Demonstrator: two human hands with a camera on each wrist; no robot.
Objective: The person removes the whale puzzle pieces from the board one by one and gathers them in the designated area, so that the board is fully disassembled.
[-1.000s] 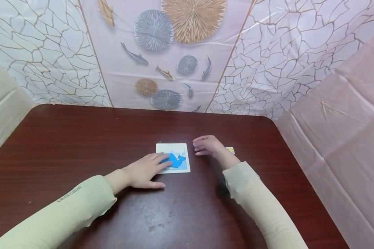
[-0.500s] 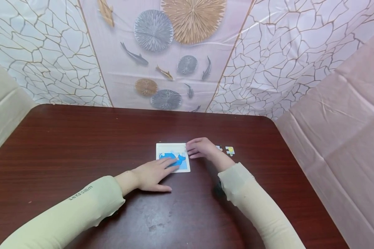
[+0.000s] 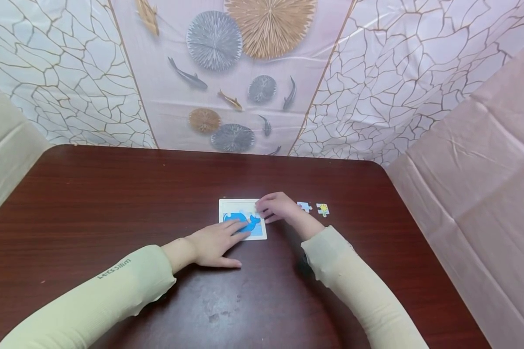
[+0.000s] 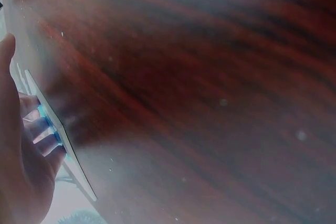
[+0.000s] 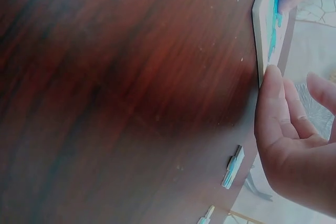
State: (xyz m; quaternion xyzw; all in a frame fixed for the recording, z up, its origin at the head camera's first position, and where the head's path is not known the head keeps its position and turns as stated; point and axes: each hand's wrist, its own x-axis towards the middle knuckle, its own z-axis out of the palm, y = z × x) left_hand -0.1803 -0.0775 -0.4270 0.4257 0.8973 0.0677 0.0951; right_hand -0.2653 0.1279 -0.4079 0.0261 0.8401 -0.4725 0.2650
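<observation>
A square puzzle board (image 3: 221,211) with a white border lies at the table's middle, bearing a blue whale picture (image 3: 236,217). Its upper strip is pale. My left hand (image 3: 214,245) rests with fingers spread over the board's lower part; in the left wrist view its fingertips (image 4: 56,157) touch the board. My right hand (image 3: 285,209) is bent at the board's upper right corner. In the right wrist view a digit (image 5: 271,85) meets the board's edge (image 5: 257,35). Whether anything sits between the right fingers is hidden.
Two loose puzzle pieces lie right of the board: a pale blue one (image 3: 304,207), partly behind my right hand, and one with a yellow sun (image 3: 323,209). A dark wooden table (image 3: 113,203) spreads around, with patterned cloth (image 3: 179,111) behind it.
My right hand has moved left from beside the board onto its upper right corner, uncovering the loose pieces. My left hand has slid slightly right across the whale picture.
</observation>
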